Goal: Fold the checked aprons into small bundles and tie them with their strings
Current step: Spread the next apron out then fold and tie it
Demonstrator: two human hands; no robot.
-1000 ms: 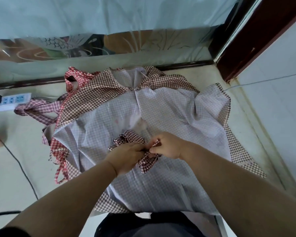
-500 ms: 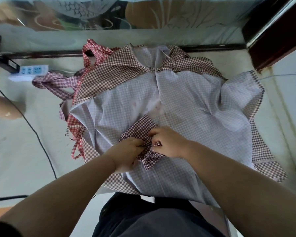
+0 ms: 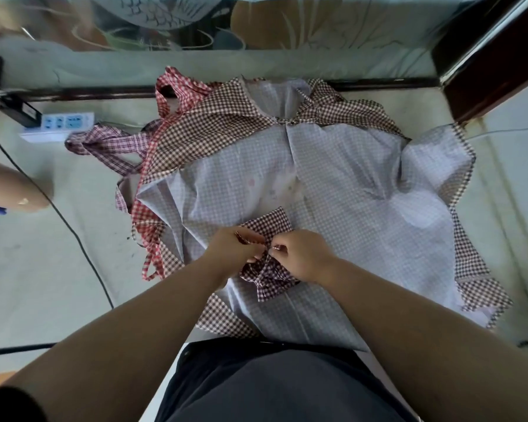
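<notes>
- Tying off a small dark-checked bundle (image 3: 270, 225), lying mid-front on a pale checked apron (image 3: 348, 184) spread flat over the floor (image 3: 43, 269).
- Pinching the strings (image 3: 269, 280) from both sides: left hand (image 3: 233, 249) clenched on one end at the bundle's near-left edge, right hand (image 3: 301, 254) gripping the other, the two nearly meeting over the knot.
- Probably best: keep the folds pressed down under the wrists, draw both ends outward evenly, and cinch low against the cloth to stop the bundle springing open.
- Knot progress hidden under the hands; cannot tell how far along.
- Worth keeping the loose tails on the body side untangled, and not catching the pale apron underneath, touching the bundle from below.
- To the left, partly under the pale apron: a red checked apron (image 3: 148, 214) with straps trailing; beyond it a pinkish checked bunch (image 3: 104, 144), likely more folding to come.
- Farther left: a white power strip (image 3: 63, 123) and a black cable (image 3: 73, 229) across the floor, well apart from the bundle, no hindrance to the tying.
- At the left edge: another person's arm (image 3: 9, 190), near the cable, apart from the aprons.
- Behind: an etched glass panel (image 3: 256, 25), just beyond the pale apron's collar.
</notes>
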